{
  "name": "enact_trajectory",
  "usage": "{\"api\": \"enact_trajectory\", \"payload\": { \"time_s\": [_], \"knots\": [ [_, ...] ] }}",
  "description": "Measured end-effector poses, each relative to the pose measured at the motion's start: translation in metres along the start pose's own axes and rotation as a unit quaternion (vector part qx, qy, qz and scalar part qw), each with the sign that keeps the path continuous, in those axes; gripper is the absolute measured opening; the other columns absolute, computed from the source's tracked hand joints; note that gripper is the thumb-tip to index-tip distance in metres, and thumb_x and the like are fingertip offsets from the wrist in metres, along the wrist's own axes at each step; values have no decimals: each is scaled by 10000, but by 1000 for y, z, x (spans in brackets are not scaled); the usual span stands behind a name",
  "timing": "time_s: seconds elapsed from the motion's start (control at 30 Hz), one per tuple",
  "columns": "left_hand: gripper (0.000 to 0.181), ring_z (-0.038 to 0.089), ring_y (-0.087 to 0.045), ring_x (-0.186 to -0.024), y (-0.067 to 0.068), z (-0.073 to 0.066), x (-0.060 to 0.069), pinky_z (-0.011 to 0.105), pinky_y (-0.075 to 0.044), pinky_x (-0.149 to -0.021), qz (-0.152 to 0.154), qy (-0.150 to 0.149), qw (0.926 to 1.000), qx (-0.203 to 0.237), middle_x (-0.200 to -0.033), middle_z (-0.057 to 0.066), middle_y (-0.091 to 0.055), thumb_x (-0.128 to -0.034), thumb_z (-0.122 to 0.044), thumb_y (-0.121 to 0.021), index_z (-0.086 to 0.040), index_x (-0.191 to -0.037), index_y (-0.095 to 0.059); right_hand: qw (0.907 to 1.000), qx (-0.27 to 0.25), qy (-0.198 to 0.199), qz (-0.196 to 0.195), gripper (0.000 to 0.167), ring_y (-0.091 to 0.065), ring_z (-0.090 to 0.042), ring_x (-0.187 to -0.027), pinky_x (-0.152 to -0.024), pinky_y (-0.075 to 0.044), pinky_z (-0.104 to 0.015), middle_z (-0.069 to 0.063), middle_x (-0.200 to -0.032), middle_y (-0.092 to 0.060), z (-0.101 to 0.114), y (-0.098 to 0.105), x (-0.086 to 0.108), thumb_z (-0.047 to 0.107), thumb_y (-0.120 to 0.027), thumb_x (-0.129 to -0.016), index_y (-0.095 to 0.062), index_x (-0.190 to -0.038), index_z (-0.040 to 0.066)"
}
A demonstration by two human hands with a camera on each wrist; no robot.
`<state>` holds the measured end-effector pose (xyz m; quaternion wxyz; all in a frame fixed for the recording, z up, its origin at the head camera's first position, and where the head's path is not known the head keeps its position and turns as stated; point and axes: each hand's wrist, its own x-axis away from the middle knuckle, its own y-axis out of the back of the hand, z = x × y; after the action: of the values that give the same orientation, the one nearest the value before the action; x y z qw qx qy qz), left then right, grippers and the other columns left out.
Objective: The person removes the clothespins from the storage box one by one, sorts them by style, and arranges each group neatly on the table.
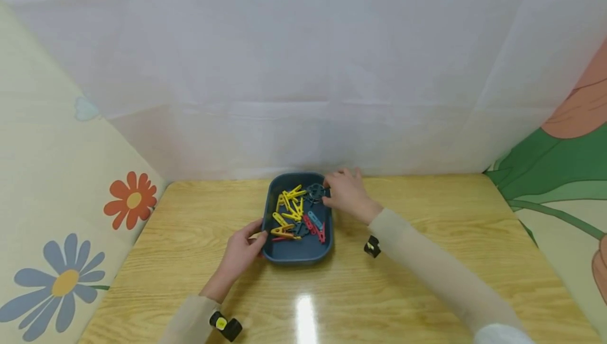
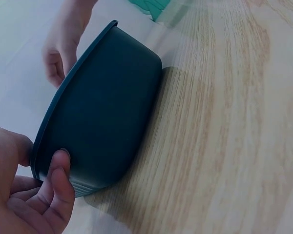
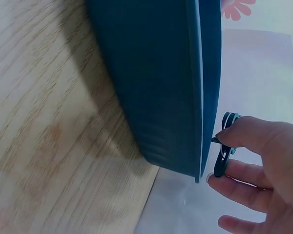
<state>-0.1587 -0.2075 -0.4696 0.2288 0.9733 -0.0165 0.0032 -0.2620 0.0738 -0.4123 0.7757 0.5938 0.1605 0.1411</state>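
Note:
A dark blue plastic basin (image 1: 297, 257) stands near the back of the table, holding a loose heap of clothespins. Yellow clothespins (image 1: 299, 208) lie toward its middle and left, with a red clothespin (image 1: 321, 234) and a blue clothespin (image 1: 315, 219) at the right. My left hand (image 1: 242, 252) grips the basin's left rim, thumb on one side and fingers against the outer wall in the left wrist view. Over the back right corner, my right hand (image 1: 348, 194) pinches a dark clothespin (image 3: 224, 158) between thumb and fingers, just above the rim in the right wrist view.
The wooden table (image 1: 417, 281) extends to both sides and in front of the basin. A white sheet (image 1: 284, 70) hangs directly behind the table's back edge. Flower-printed cloth (image 1: 47, 175) borders the left side, and leaf-printed cloth (image 1: 559, 175) the right.

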Motion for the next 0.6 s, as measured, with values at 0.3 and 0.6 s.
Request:
{"api": "enact_trajectory", "payload": {
  "time_s": [0.3,0.6],
  "knots": [
    [426,258,-745,-844,-1,-1,0,287,-593,-625,8,54,10000,15,-1331,296,-642,-1047,-70,-591,42,-1457,-558,9999,-125,44,-49,274,-493,-370,-1354,-1177,-175,-742,-58,-1262,-710,-10,-1,4,325,-772,-924,-721,-1115,136],
    [432,233,-730,-805,-2,-1,-3,296,-589,-617,31,45,10000,-2,-1325,293,-644,-1049,-87,-594,34,-1463,-556,9996,-243,95,-112,259,-517,-378,-1316,-1173,-174,-750,-53,-1243,-712,-18,-4,6,337,-747,-939,-729,-1101,136]
  ]
}}
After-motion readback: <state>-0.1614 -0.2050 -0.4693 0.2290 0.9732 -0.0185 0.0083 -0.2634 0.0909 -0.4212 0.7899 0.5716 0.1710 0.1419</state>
